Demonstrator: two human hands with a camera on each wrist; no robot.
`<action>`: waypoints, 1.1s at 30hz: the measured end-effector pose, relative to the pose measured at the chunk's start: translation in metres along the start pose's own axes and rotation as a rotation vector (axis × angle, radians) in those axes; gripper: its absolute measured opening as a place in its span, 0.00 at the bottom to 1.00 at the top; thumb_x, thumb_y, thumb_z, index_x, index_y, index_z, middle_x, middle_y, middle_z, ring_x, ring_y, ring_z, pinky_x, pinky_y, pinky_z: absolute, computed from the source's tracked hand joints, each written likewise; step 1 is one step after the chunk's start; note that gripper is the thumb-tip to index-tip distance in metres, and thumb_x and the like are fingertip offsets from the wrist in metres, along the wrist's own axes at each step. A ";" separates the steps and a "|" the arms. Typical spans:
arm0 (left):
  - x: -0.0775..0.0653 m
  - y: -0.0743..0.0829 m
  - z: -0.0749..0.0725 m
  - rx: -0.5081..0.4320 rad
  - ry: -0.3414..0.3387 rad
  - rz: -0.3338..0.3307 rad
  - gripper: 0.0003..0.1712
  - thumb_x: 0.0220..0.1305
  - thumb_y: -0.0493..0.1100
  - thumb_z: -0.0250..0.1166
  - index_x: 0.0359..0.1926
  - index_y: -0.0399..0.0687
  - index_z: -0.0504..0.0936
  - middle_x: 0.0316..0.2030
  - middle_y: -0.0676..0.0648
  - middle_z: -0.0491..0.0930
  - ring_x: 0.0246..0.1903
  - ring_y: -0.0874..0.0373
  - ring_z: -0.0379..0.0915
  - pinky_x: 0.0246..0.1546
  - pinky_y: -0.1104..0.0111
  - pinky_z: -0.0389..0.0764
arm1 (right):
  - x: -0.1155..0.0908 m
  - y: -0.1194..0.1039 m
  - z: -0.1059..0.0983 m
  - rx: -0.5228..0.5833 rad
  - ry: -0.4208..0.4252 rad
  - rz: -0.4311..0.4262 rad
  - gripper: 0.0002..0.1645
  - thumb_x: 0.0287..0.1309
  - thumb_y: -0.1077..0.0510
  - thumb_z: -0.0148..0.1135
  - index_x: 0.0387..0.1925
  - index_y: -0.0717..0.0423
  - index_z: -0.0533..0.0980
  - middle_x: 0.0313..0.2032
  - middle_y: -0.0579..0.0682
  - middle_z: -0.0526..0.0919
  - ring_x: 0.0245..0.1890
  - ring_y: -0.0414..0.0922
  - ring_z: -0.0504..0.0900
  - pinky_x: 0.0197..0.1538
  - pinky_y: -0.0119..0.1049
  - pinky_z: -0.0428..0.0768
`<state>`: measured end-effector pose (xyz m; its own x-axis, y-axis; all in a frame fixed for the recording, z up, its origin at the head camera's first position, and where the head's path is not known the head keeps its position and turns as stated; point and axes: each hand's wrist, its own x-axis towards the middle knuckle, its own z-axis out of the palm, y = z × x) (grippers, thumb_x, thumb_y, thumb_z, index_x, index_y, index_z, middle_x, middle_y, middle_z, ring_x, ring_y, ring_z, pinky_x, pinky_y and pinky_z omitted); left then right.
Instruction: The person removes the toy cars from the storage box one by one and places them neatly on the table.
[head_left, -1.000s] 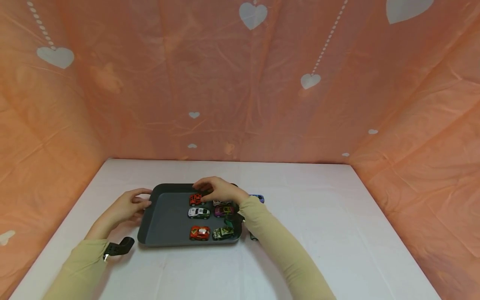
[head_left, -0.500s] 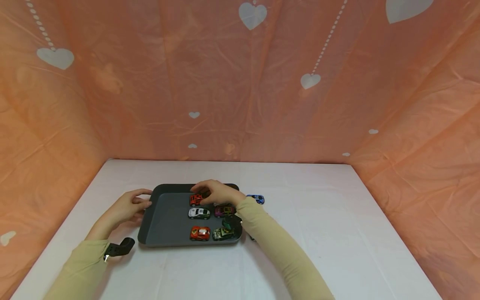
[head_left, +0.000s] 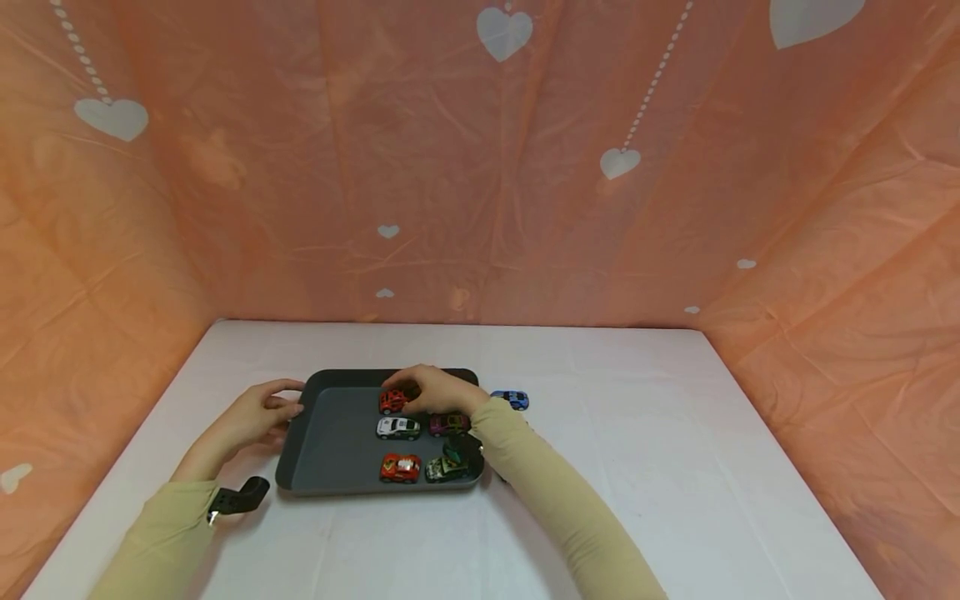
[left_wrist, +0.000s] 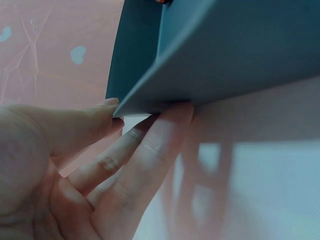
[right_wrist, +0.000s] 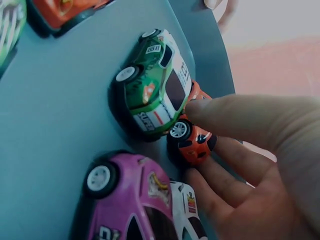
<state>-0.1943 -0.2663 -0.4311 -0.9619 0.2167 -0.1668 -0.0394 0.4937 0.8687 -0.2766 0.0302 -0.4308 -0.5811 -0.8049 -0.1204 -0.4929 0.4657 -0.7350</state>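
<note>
A dark grey tray [head_left: 337, 450] lies on the white table with two loose columns of toy cars in its right half. My left hand [head_left: 251, 417] pinches the tray's left edge; the left wrist view has the thumb on the rim and fingertips against the underside. Reaching over the tray's back right, my right hand [head_left: 438, 390] pinches a red toy car [right_wrist: 195, 150] between thumb and fingers. Close to it stand a green-and-white toy car [right_wrist: 155, 85], a purple toy car [right_wrist: 137, 192] and a white toy car [right_wrist: 187, 205], which the hand hides in the head view.
Toward the tray's front are an orange-red toy car [head_left: 400, 467] and a camouflage-patterned toy car [head_left: 446, 469]. A blue toy car [head_left: 512, 399] sits on the table beyond the tray's right side. Orange cloth [head_left: 480, 208] with pale hearts walls the back and sides.
My right hand and forearm have shifted slightly left and toward me, showing more of the blue toy car. The red toy car and the left hand on the tray stay in place.
</note>
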 end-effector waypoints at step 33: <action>0.000 -0.001 0.000 0.002 0.000 0.002 0.26 0.69 0.34 0.56 0.64 0.28 0.62 0.41 0.31 0.80 0.31 0.49 0.81 0.28 0.61 0.81 | 0.000 0.000 0.003 -0.118 0.058 0.034 0.24 0.60 0.65 0.62 0.59 0.56 0.74 0.54 0.50 0.78 0.51 0.40 0.76 0.49 0.27 0.74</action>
<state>-0.1948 -0.2669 -0.4317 -0.9620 0.2176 -0.1649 -0.0369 0.4951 0.8681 -0.2745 0.0293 -0.4326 -0.6340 -0.7665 -0.1025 -0.5429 0.5355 -0.6469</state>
